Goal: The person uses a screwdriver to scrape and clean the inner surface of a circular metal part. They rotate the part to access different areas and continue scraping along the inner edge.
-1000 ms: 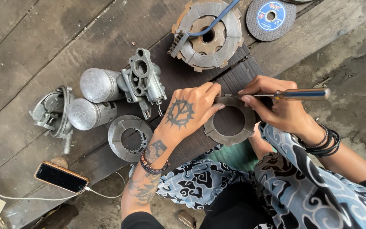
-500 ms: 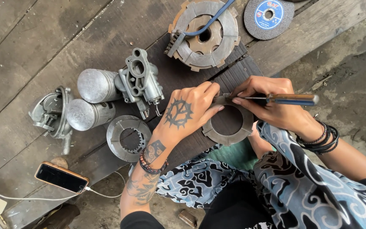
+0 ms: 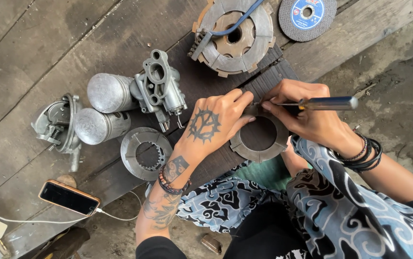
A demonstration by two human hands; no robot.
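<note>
My left hand (image 3: 213, 125) presses flat on the left rim of a grey metal ring plate (image 3: 259, 152) that lies on a dark ribbed block (image 3: 271, 76) at the edge of a wooden floor. My right hand (image 3: 307, 115) grips a screwdriver (image 3: 326, 102) with a dark blue handle. Its thin shaft points left, and the tip touches the top of the ring beside my left fingertips. A beaded bracelet sits on my left wrist and dark bands on my right.
A round clutch basket (image 3: 235, 36) with a blue cable and a grey cutting disc (image 3: 307, 17) lie at the top. Left of my hand are a carburettor body (image 3: 161, 91), two metal cylinders (image 3: 106, 93), a toothed plate (image 3: 146, 153) and a charging phone (image 3: 68, 197).
My right hand and the screwdriver have shifted slightly left and lower along the ring's top edge. My left hand stays pressed on the ring.
</note>
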